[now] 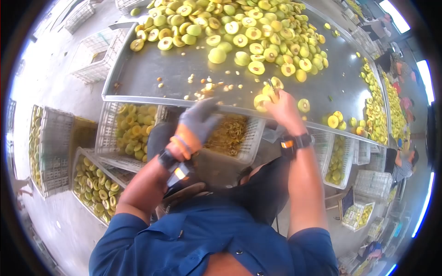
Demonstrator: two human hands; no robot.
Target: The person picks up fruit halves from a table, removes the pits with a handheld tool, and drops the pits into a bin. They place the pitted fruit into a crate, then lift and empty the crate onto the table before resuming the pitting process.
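My left hand [200, 123], in a grey glove with an orange cuff, hangs over the table's near edge. Its fingers are blurred but look apart, and nothing shows between them. My bare right hand [283, 109] is closed above the near edge, against several yellow-green stone-fruit halves [261, 102]. A thin dark piece shows beyond its fingertips; what the fingers grip is partly hidden. To the right of that hand lies a single fruit half [303, 105]. Loose pits [209, 86] and scraps are scattered on the metal table [152, 66], left of my right hand.
A large heap of halved fruit [248, 34] covers the table's far side. Under the near edge stand a crate of fruit [133, 129] and a crate of brown scraps [230, 133]. More crates [338, 161] flank my legs. Other people [405, 161] sit at the far right.
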